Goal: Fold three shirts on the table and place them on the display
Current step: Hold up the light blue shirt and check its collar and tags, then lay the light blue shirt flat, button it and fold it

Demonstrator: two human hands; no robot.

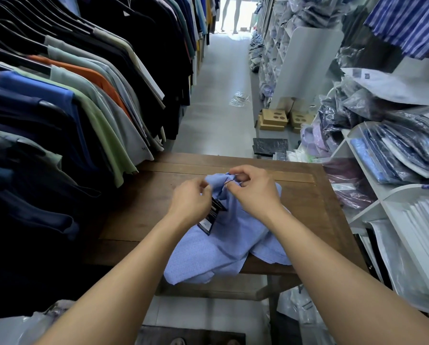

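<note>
Light blue shirt (223, 245) lies crumpled on the wooden table (308, 207), roughly mid-table. Its lower part hangs over the near edge, its top end is bunched up toward the far side. Person stands at the near edge w/ both bare forearms stretched over it.

Left hand (191, 197) has fingers curled, pinching the fabric at the shirt's top end. Right hand (253, 190) is just beside it, thumb & fingertips also pinching a fold there, so both hands grasp the same bunched bit, lifted a little off the tabletop. Hands are close but not touching, cloth btw them.

A dark hang tag (212, 215) dangles from the shirt below the left hand, resting on the cloth. Can't read the print, too small.

Left side of the aisle: a long rack of hanging shirts (84, 95), navy, green, orange, grey, its near ends reaching the table's far-left corner. Right side: white shelves (372, 195) stuffed w/ bagged shirts. On the floor beyond the table sit cardboard boxes (273, 119), & a loose plastic bag (239, 98) lies further up the aisle
</note>
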